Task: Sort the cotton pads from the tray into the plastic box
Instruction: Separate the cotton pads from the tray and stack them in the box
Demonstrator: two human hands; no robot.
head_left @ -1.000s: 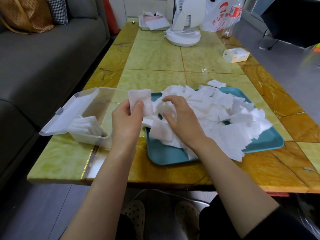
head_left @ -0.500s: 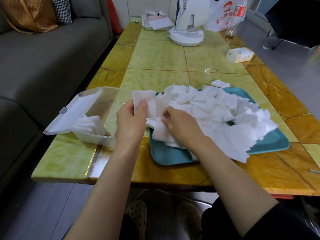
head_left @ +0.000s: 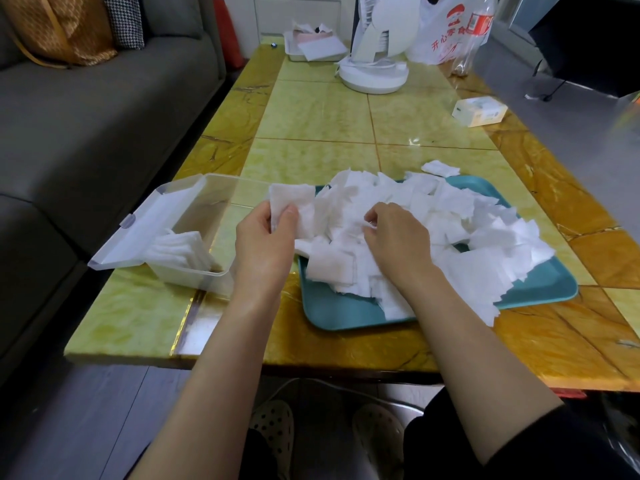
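On my feed the cotton pads lie in a loose white heap on the teal tray, under and beyond the right fingertips. The right hand sits palm-down on the near left part of the heap. Its fingers are curled with the tips pressed into the pads. I cannot tell whether they have actually closed on one.

The left hand is just beside it, over the tray's left edge. Thumb and fingers are clamped on one pad, which stands upright above the knuckles.

Left of those fingers, close by, I see the clear plastic box. Its hinged lid is thrown open to the far side. A stack of pads leans on edge in the box's near left corner.

One stray pad lies on the table, beyond the tray's far rim and well past the right fingertips.

Much farther out from both hands I make out a white fan base, a small carton off to the right and a white plastic bag. A grey sofa runs along the table's left side.
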